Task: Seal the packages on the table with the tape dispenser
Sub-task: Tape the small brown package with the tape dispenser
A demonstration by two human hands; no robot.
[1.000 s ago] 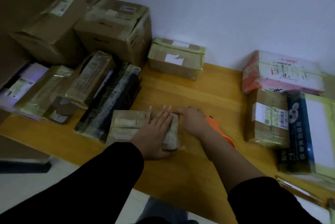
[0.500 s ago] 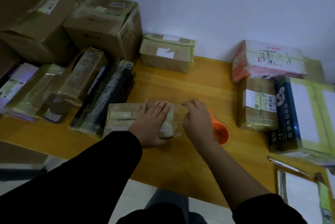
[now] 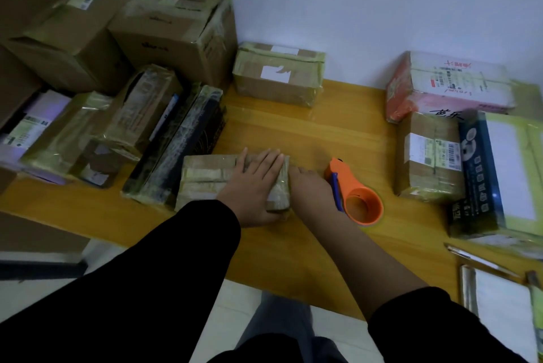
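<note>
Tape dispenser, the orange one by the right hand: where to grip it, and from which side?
Probably grip the tape dispenser round its wide ring end, nearest the person, from above and its left, where the right hand is. It lies with its narrow nose pointing away.

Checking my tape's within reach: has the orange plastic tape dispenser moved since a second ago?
No. The orange tape dispenser lies as before, between the taped brown package and the barcode-labelled cardboard box.
</note>
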